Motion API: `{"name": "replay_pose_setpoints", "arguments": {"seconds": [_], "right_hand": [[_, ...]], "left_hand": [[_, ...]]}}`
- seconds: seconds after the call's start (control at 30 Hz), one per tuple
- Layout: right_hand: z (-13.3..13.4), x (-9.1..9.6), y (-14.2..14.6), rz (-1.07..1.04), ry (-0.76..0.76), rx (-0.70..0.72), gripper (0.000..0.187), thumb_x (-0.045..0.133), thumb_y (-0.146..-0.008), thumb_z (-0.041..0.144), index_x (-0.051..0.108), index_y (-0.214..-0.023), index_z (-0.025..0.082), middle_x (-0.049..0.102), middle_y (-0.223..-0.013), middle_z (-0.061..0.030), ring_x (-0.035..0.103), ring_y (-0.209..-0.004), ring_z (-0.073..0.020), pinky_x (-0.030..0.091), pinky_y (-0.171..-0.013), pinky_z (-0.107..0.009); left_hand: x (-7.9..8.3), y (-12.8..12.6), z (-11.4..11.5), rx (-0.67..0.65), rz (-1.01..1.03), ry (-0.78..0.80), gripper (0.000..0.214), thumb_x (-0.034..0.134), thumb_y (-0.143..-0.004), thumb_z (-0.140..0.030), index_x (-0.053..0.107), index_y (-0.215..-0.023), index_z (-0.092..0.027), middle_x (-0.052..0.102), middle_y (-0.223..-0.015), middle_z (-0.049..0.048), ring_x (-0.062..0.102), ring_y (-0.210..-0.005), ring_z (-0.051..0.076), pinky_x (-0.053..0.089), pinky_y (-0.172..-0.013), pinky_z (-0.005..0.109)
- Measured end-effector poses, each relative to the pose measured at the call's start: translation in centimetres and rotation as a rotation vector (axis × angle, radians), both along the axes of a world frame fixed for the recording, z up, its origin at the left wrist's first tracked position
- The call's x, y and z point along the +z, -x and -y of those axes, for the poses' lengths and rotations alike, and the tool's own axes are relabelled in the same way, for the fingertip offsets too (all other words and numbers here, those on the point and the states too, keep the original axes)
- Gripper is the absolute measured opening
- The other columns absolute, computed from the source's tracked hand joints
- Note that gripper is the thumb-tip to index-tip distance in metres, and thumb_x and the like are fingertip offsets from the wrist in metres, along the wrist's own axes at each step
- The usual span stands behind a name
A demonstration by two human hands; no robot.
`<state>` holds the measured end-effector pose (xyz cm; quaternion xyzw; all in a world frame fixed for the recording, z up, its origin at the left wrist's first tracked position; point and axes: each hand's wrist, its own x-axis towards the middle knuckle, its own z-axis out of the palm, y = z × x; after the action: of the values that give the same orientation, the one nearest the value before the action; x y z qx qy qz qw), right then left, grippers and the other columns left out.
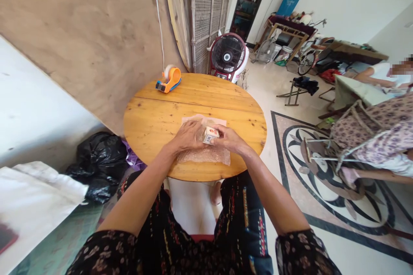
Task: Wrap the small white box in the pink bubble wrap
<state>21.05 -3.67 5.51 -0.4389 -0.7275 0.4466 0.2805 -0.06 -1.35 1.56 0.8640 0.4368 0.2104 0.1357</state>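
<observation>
Presently: one small printed carton (211, 135), pale with a red emblem on top and dark print on the near side; located near the middle of the round wooden worktop (151, 116), over a bubble-wrap sheet (206, 155). Whether it rests on the film or is lifted just above cannot be told.

Right hand (230, 138), at the carton's three o'clock: fingers nearly closed, thumb on the near part and forefinger on the far part, gripping the carton between them.

Left hand (187, 135), at its nine o'clock: fingers extended over the film, just beside the carton; whether they pinch anything cannot be told.

Condition, as judged: carton set over the film, top and near side uncovered; sheet largely spread out, with no finished wrap visible. Orange tape dispenser (174, 79), with roll, unhandled at the worktop's eleven o'clock, close to the rim.

Edges and room: film's near edge close to the rim at six o'clock, little wood between; broader bare wood at nine, twelve and three o'clock.

Beyond the rim: maroon-and-white fan (227, 53) at one o'clock, near the edge; plywood panel (97, 30) at ten; black plastic bags (103, 154) between eight and nine; open tiled floor (263, 90) at two.
</observation>
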Motion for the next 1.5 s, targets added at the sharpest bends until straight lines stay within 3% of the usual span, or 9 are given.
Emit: {"name": "replay_pose_setpoints", "arguments": {"seconds": [0.13,0.27,0.8,1.23,1.5], "right_hand": [[-0.5,0.1,0.7,0.256,-0.197,-0.067,0.047,0.064,-0.070,0.018,0.059,-0.117,0.019,0.065,-0.108,-0.0053,0.059,-0.093,-0.0205,0.046,-0.086,-0.036],[-0.5,0.1,1.5,0.360,-0.301,-0.084,0.054,0.062,-0.071,0.015,0.056,-0.125,0.017,0.062,-0.118,-0.0086,0.059,-0.098,-0.0219,0.046,-0.089,-0.037],[-0.9,-0.1,1.6,0.384,-0.291,-0.031,0.060,0.063,-0.073,0.016,0.053,-0.132,0.019,0.060,-0.128,-0.0086,0.057,-0.111,-0.0243,0.042,-0.098,-0.039],[-0.7,-0.8,1.5,0.358,-0.337,-0.025,0.065,0.064,-0.075,0.016,0.048,-0.137,0.024,0.052,-0.141,-0.0081,0.051,-0.126,-0.0265,0.039,-0.106,-0.046],[-0.6,-0.5,1.6,0.387,-0.341,-0.031,0.062,0.064,-0.077,0.019,0.049,-0.137,0.021,0.054,-0.139,-0.0089,0.053,-0.124,-0.0265,0.039,-0.106,-0.045]], "left_hand": [[-0.3,0.2,-0.3,0.002,-0.002,0.044,0.097,0.066,-0.068,-0.061,0.030,-0.146,-0.015,0.041,-0.146,0.0172,0.035,-0.136,0.037,0.030,-0.110,0.049],[-0.3,0.3,-0.3,-0.002,-0.004,0.063,0.105,0.066,-0.068,-0.061,0.021,-0.150,-0.011,0.034,-0.151,0.0193,0.031,-0.139,0.036,0.027,-0.112,0.048],[-0.2,0.2,-0.2,0.007,-0.005,0.082,0.108,0.065,-0.068,-0.062,0.020,-0.151,-0.010,0.032,-0.152,0.0192,0.029,-0.140,0.037,0.026,-0.113,0.048],[-0.3,0.3,-0.2,0.001,-0.010,0.094,0.106,0.066,-0.069,-0.059,0.016,-0.152,-0.017,0.030,-0.154,0.0156,0.029,-0.140,0.037,0.027,-0.112,0.051],[-0.4,0.3,-0.2,0.004,-0.013,0.092,0.106,0.065,-0.069,-0.060,0.015,-0.153,-0.019,0.030,-0.154,0.0150,0.028,-0.141,0.036,0.027,-0.112,0.051]]}}
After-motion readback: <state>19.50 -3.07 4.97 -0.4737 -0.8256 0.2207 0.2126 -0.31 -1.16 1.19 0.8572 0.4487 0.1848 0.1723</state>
